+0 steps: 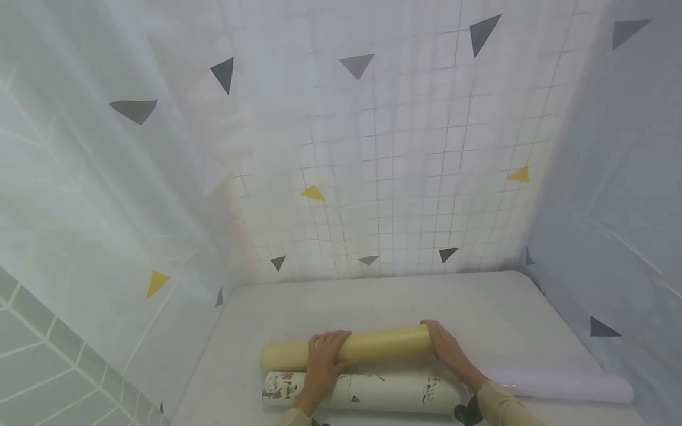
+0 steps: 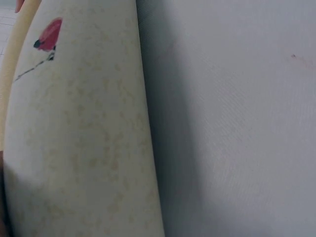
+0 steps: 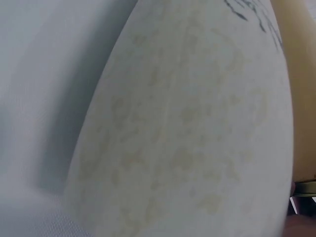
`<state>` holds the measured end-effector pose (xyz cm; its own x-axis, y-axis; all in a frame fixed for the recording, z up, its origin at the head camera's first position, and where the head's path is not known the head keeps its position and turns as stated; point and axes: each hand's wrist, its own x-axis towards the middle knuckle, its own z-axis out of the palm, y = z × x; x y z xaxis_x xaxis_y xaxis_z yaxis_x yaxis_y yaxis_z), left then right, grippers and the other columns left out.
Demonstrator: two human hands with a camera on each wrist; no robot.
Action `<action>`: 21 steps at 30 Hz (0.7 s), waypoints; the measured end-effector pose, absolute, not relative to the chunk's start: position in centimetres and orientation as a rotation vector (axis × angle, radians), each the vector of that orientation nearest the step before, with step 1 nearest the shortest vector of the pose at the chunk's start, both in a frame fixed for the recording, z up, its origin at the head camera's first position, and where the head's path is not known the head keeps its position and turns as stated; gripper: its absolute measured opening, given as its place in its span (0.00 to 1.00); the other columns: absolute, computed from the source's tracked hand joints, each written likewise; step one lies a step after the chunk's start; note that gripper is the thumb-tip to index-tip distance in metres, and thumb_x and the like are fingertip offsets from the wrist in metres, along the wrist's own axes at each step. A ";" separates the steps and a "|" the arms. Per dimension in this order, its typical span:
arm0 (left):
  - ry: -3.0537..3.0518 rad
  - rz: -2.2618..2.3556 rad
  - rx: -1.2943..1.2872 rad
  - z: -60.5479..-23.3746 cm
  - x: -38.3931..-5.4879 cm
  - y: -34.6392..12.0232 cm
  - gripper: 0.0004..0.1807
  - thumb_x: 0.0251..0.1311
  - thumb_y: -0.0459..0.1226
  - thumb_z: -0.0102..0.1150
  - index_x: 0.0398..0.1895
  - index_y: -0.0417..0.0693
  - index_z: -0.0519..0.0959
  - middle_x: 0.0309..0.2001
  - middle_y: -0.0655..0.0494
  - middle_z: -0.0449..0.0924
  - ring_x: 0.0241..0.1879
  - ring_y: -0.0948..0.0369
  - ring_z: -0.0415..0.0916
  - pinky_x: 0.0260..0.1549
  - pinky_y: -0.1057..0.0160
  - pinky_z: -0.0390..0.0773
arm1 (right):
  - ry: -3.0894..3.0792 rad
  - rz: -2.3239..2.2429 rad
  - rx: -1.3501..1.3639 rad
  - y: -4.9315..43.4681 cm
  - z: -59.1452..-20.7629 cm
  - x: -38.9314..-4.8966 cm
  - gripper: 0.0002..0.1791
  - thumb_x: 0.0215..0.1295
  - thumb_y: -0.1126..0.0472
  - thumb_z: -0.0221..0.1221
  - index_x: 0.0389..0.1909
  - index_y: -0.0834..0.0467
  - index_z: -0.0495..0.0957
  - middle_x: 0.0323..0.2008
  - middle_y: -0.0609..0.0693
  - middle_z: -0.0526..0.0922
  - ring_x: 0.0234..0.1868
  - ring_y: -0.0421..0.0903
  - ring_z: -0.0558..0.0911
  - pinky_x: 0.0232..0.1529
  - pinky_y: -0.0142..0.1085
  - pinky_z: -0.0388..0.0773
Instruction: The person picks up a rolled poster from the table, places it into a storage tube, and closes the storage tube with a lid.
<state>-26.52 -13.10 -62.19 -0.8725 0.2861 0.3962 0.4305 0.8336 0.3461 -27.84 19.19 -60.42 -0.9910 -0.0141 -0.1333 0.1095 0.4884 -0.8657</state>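
Note:
A yellow wallpaper-like roll (image 1: 380, 345) lies across the white padded surface in the head view, its right end farther back than its left. My left hand (image 1: 322, 362) grips it left of the middle, fingers over the top and thumb on the near side. At its right end my right hand (image 1: 450, 353) holds it, with the fingers bent around the end. Just in front lies a cream roll (image 1: 391, 392) printed with flowers and dark brush writing, beneath my wrists. Both wrist views show mostly this printed roll (image 2: 84, 128), with a strip of the yellow roll (image 3: 300, 89) alongside.
A glossy pale lavender roll (image 1: 565, 384) lies to the right of the printed one. The white surface (image 1: 373, 302) meets a back wall (image 1: 405, 177) of translucent sheeting with grey and yellow triangles. Similar sheeting (image 1: 618, 254) hangs at both sides.

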 end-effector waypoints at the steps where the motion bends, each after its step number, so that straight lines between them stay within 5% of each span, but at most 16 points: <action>1: -2.677 -0.614 -0.542 -62.2 -26.5 -13.1 0.38 0.47 0.49 0.74 0.66 0.58 0.76 0.61 0.60 0.82 0.62 0.55 0.77 0.65 0.44 0.66 | 2.598 -1.538 0.076 19.2 -60.4 -27.8 0.34 0.82 0.39 0.34 0.72 0.59 0.65 0.42 0.53 0.80 0.36 0.44 0.74 0.35 0.35 0.72; 6: -2.624 -0.596 -0.551 -62.5 -26.7 -13.0 0.39 0.44 0.48 0.76 0.65 0.57 0.77 0.60 0.61 0.83 0.60 0.56 0.78 0.62 0.44 0.67 | 2.579 -1.553 0.073 19.3 -60.4 -27.9 0.32 0.83 0.42 0.35 0.73 0.59 0.65 0.41 0.53 0.79 0.34 0.44 0.72 0.33 0.34 0.71; 11: -2.655 -0.598 -0.542 -62.5 -26.8 -13.1 0.39 0.46 0.48 0.76 0.66 0.59 0.76 0.61 0.62 0.82 0.61 0.56 0.77 0.64 0.45 0.66 | 2.543 -1.539 0.135 19.1 -60.6 -28.3 0.39 0.80 0.33 0.34 0.74 0.60 0.63 0.43 0.54 0.78 0.36 0.45 0.72 0.35 0.34 0.71; 16: -2.698 -0.635 -0.531 -62.3 -26.8 -13.1 0.38 0.48 0.48 0.75 0.67 0.59 0.75 0.62 0.62 0.82 0.62 0.56 0.76 0.66 0.44 0.65 | 2.457 -1.621 0.134 19.0 -60.7 -28.8 0.41 0.79 0.32 0.37 0.74 0.61 0.62 0.57 0.60 0.78 0.48 0.49 0.78 0.43 0.38 0.80; 21: -2.695 -0.622 -0.543 -62.3 -26.8 -13.1 0.38 0.48 0.48 0.75 0.67 0.60 0.75 0.62 0.62 0.82 0.62 0.56 0.76 0.65 0.44 0.65 | 2.449 -1.668 0.041 19.1 -60.9 -29.1 0.33 0.78 0.41 0.47 0.72 0.58 0.66 0.68 0.62 0.73 0.63 0.58 0.78 0.57 0.55 0.83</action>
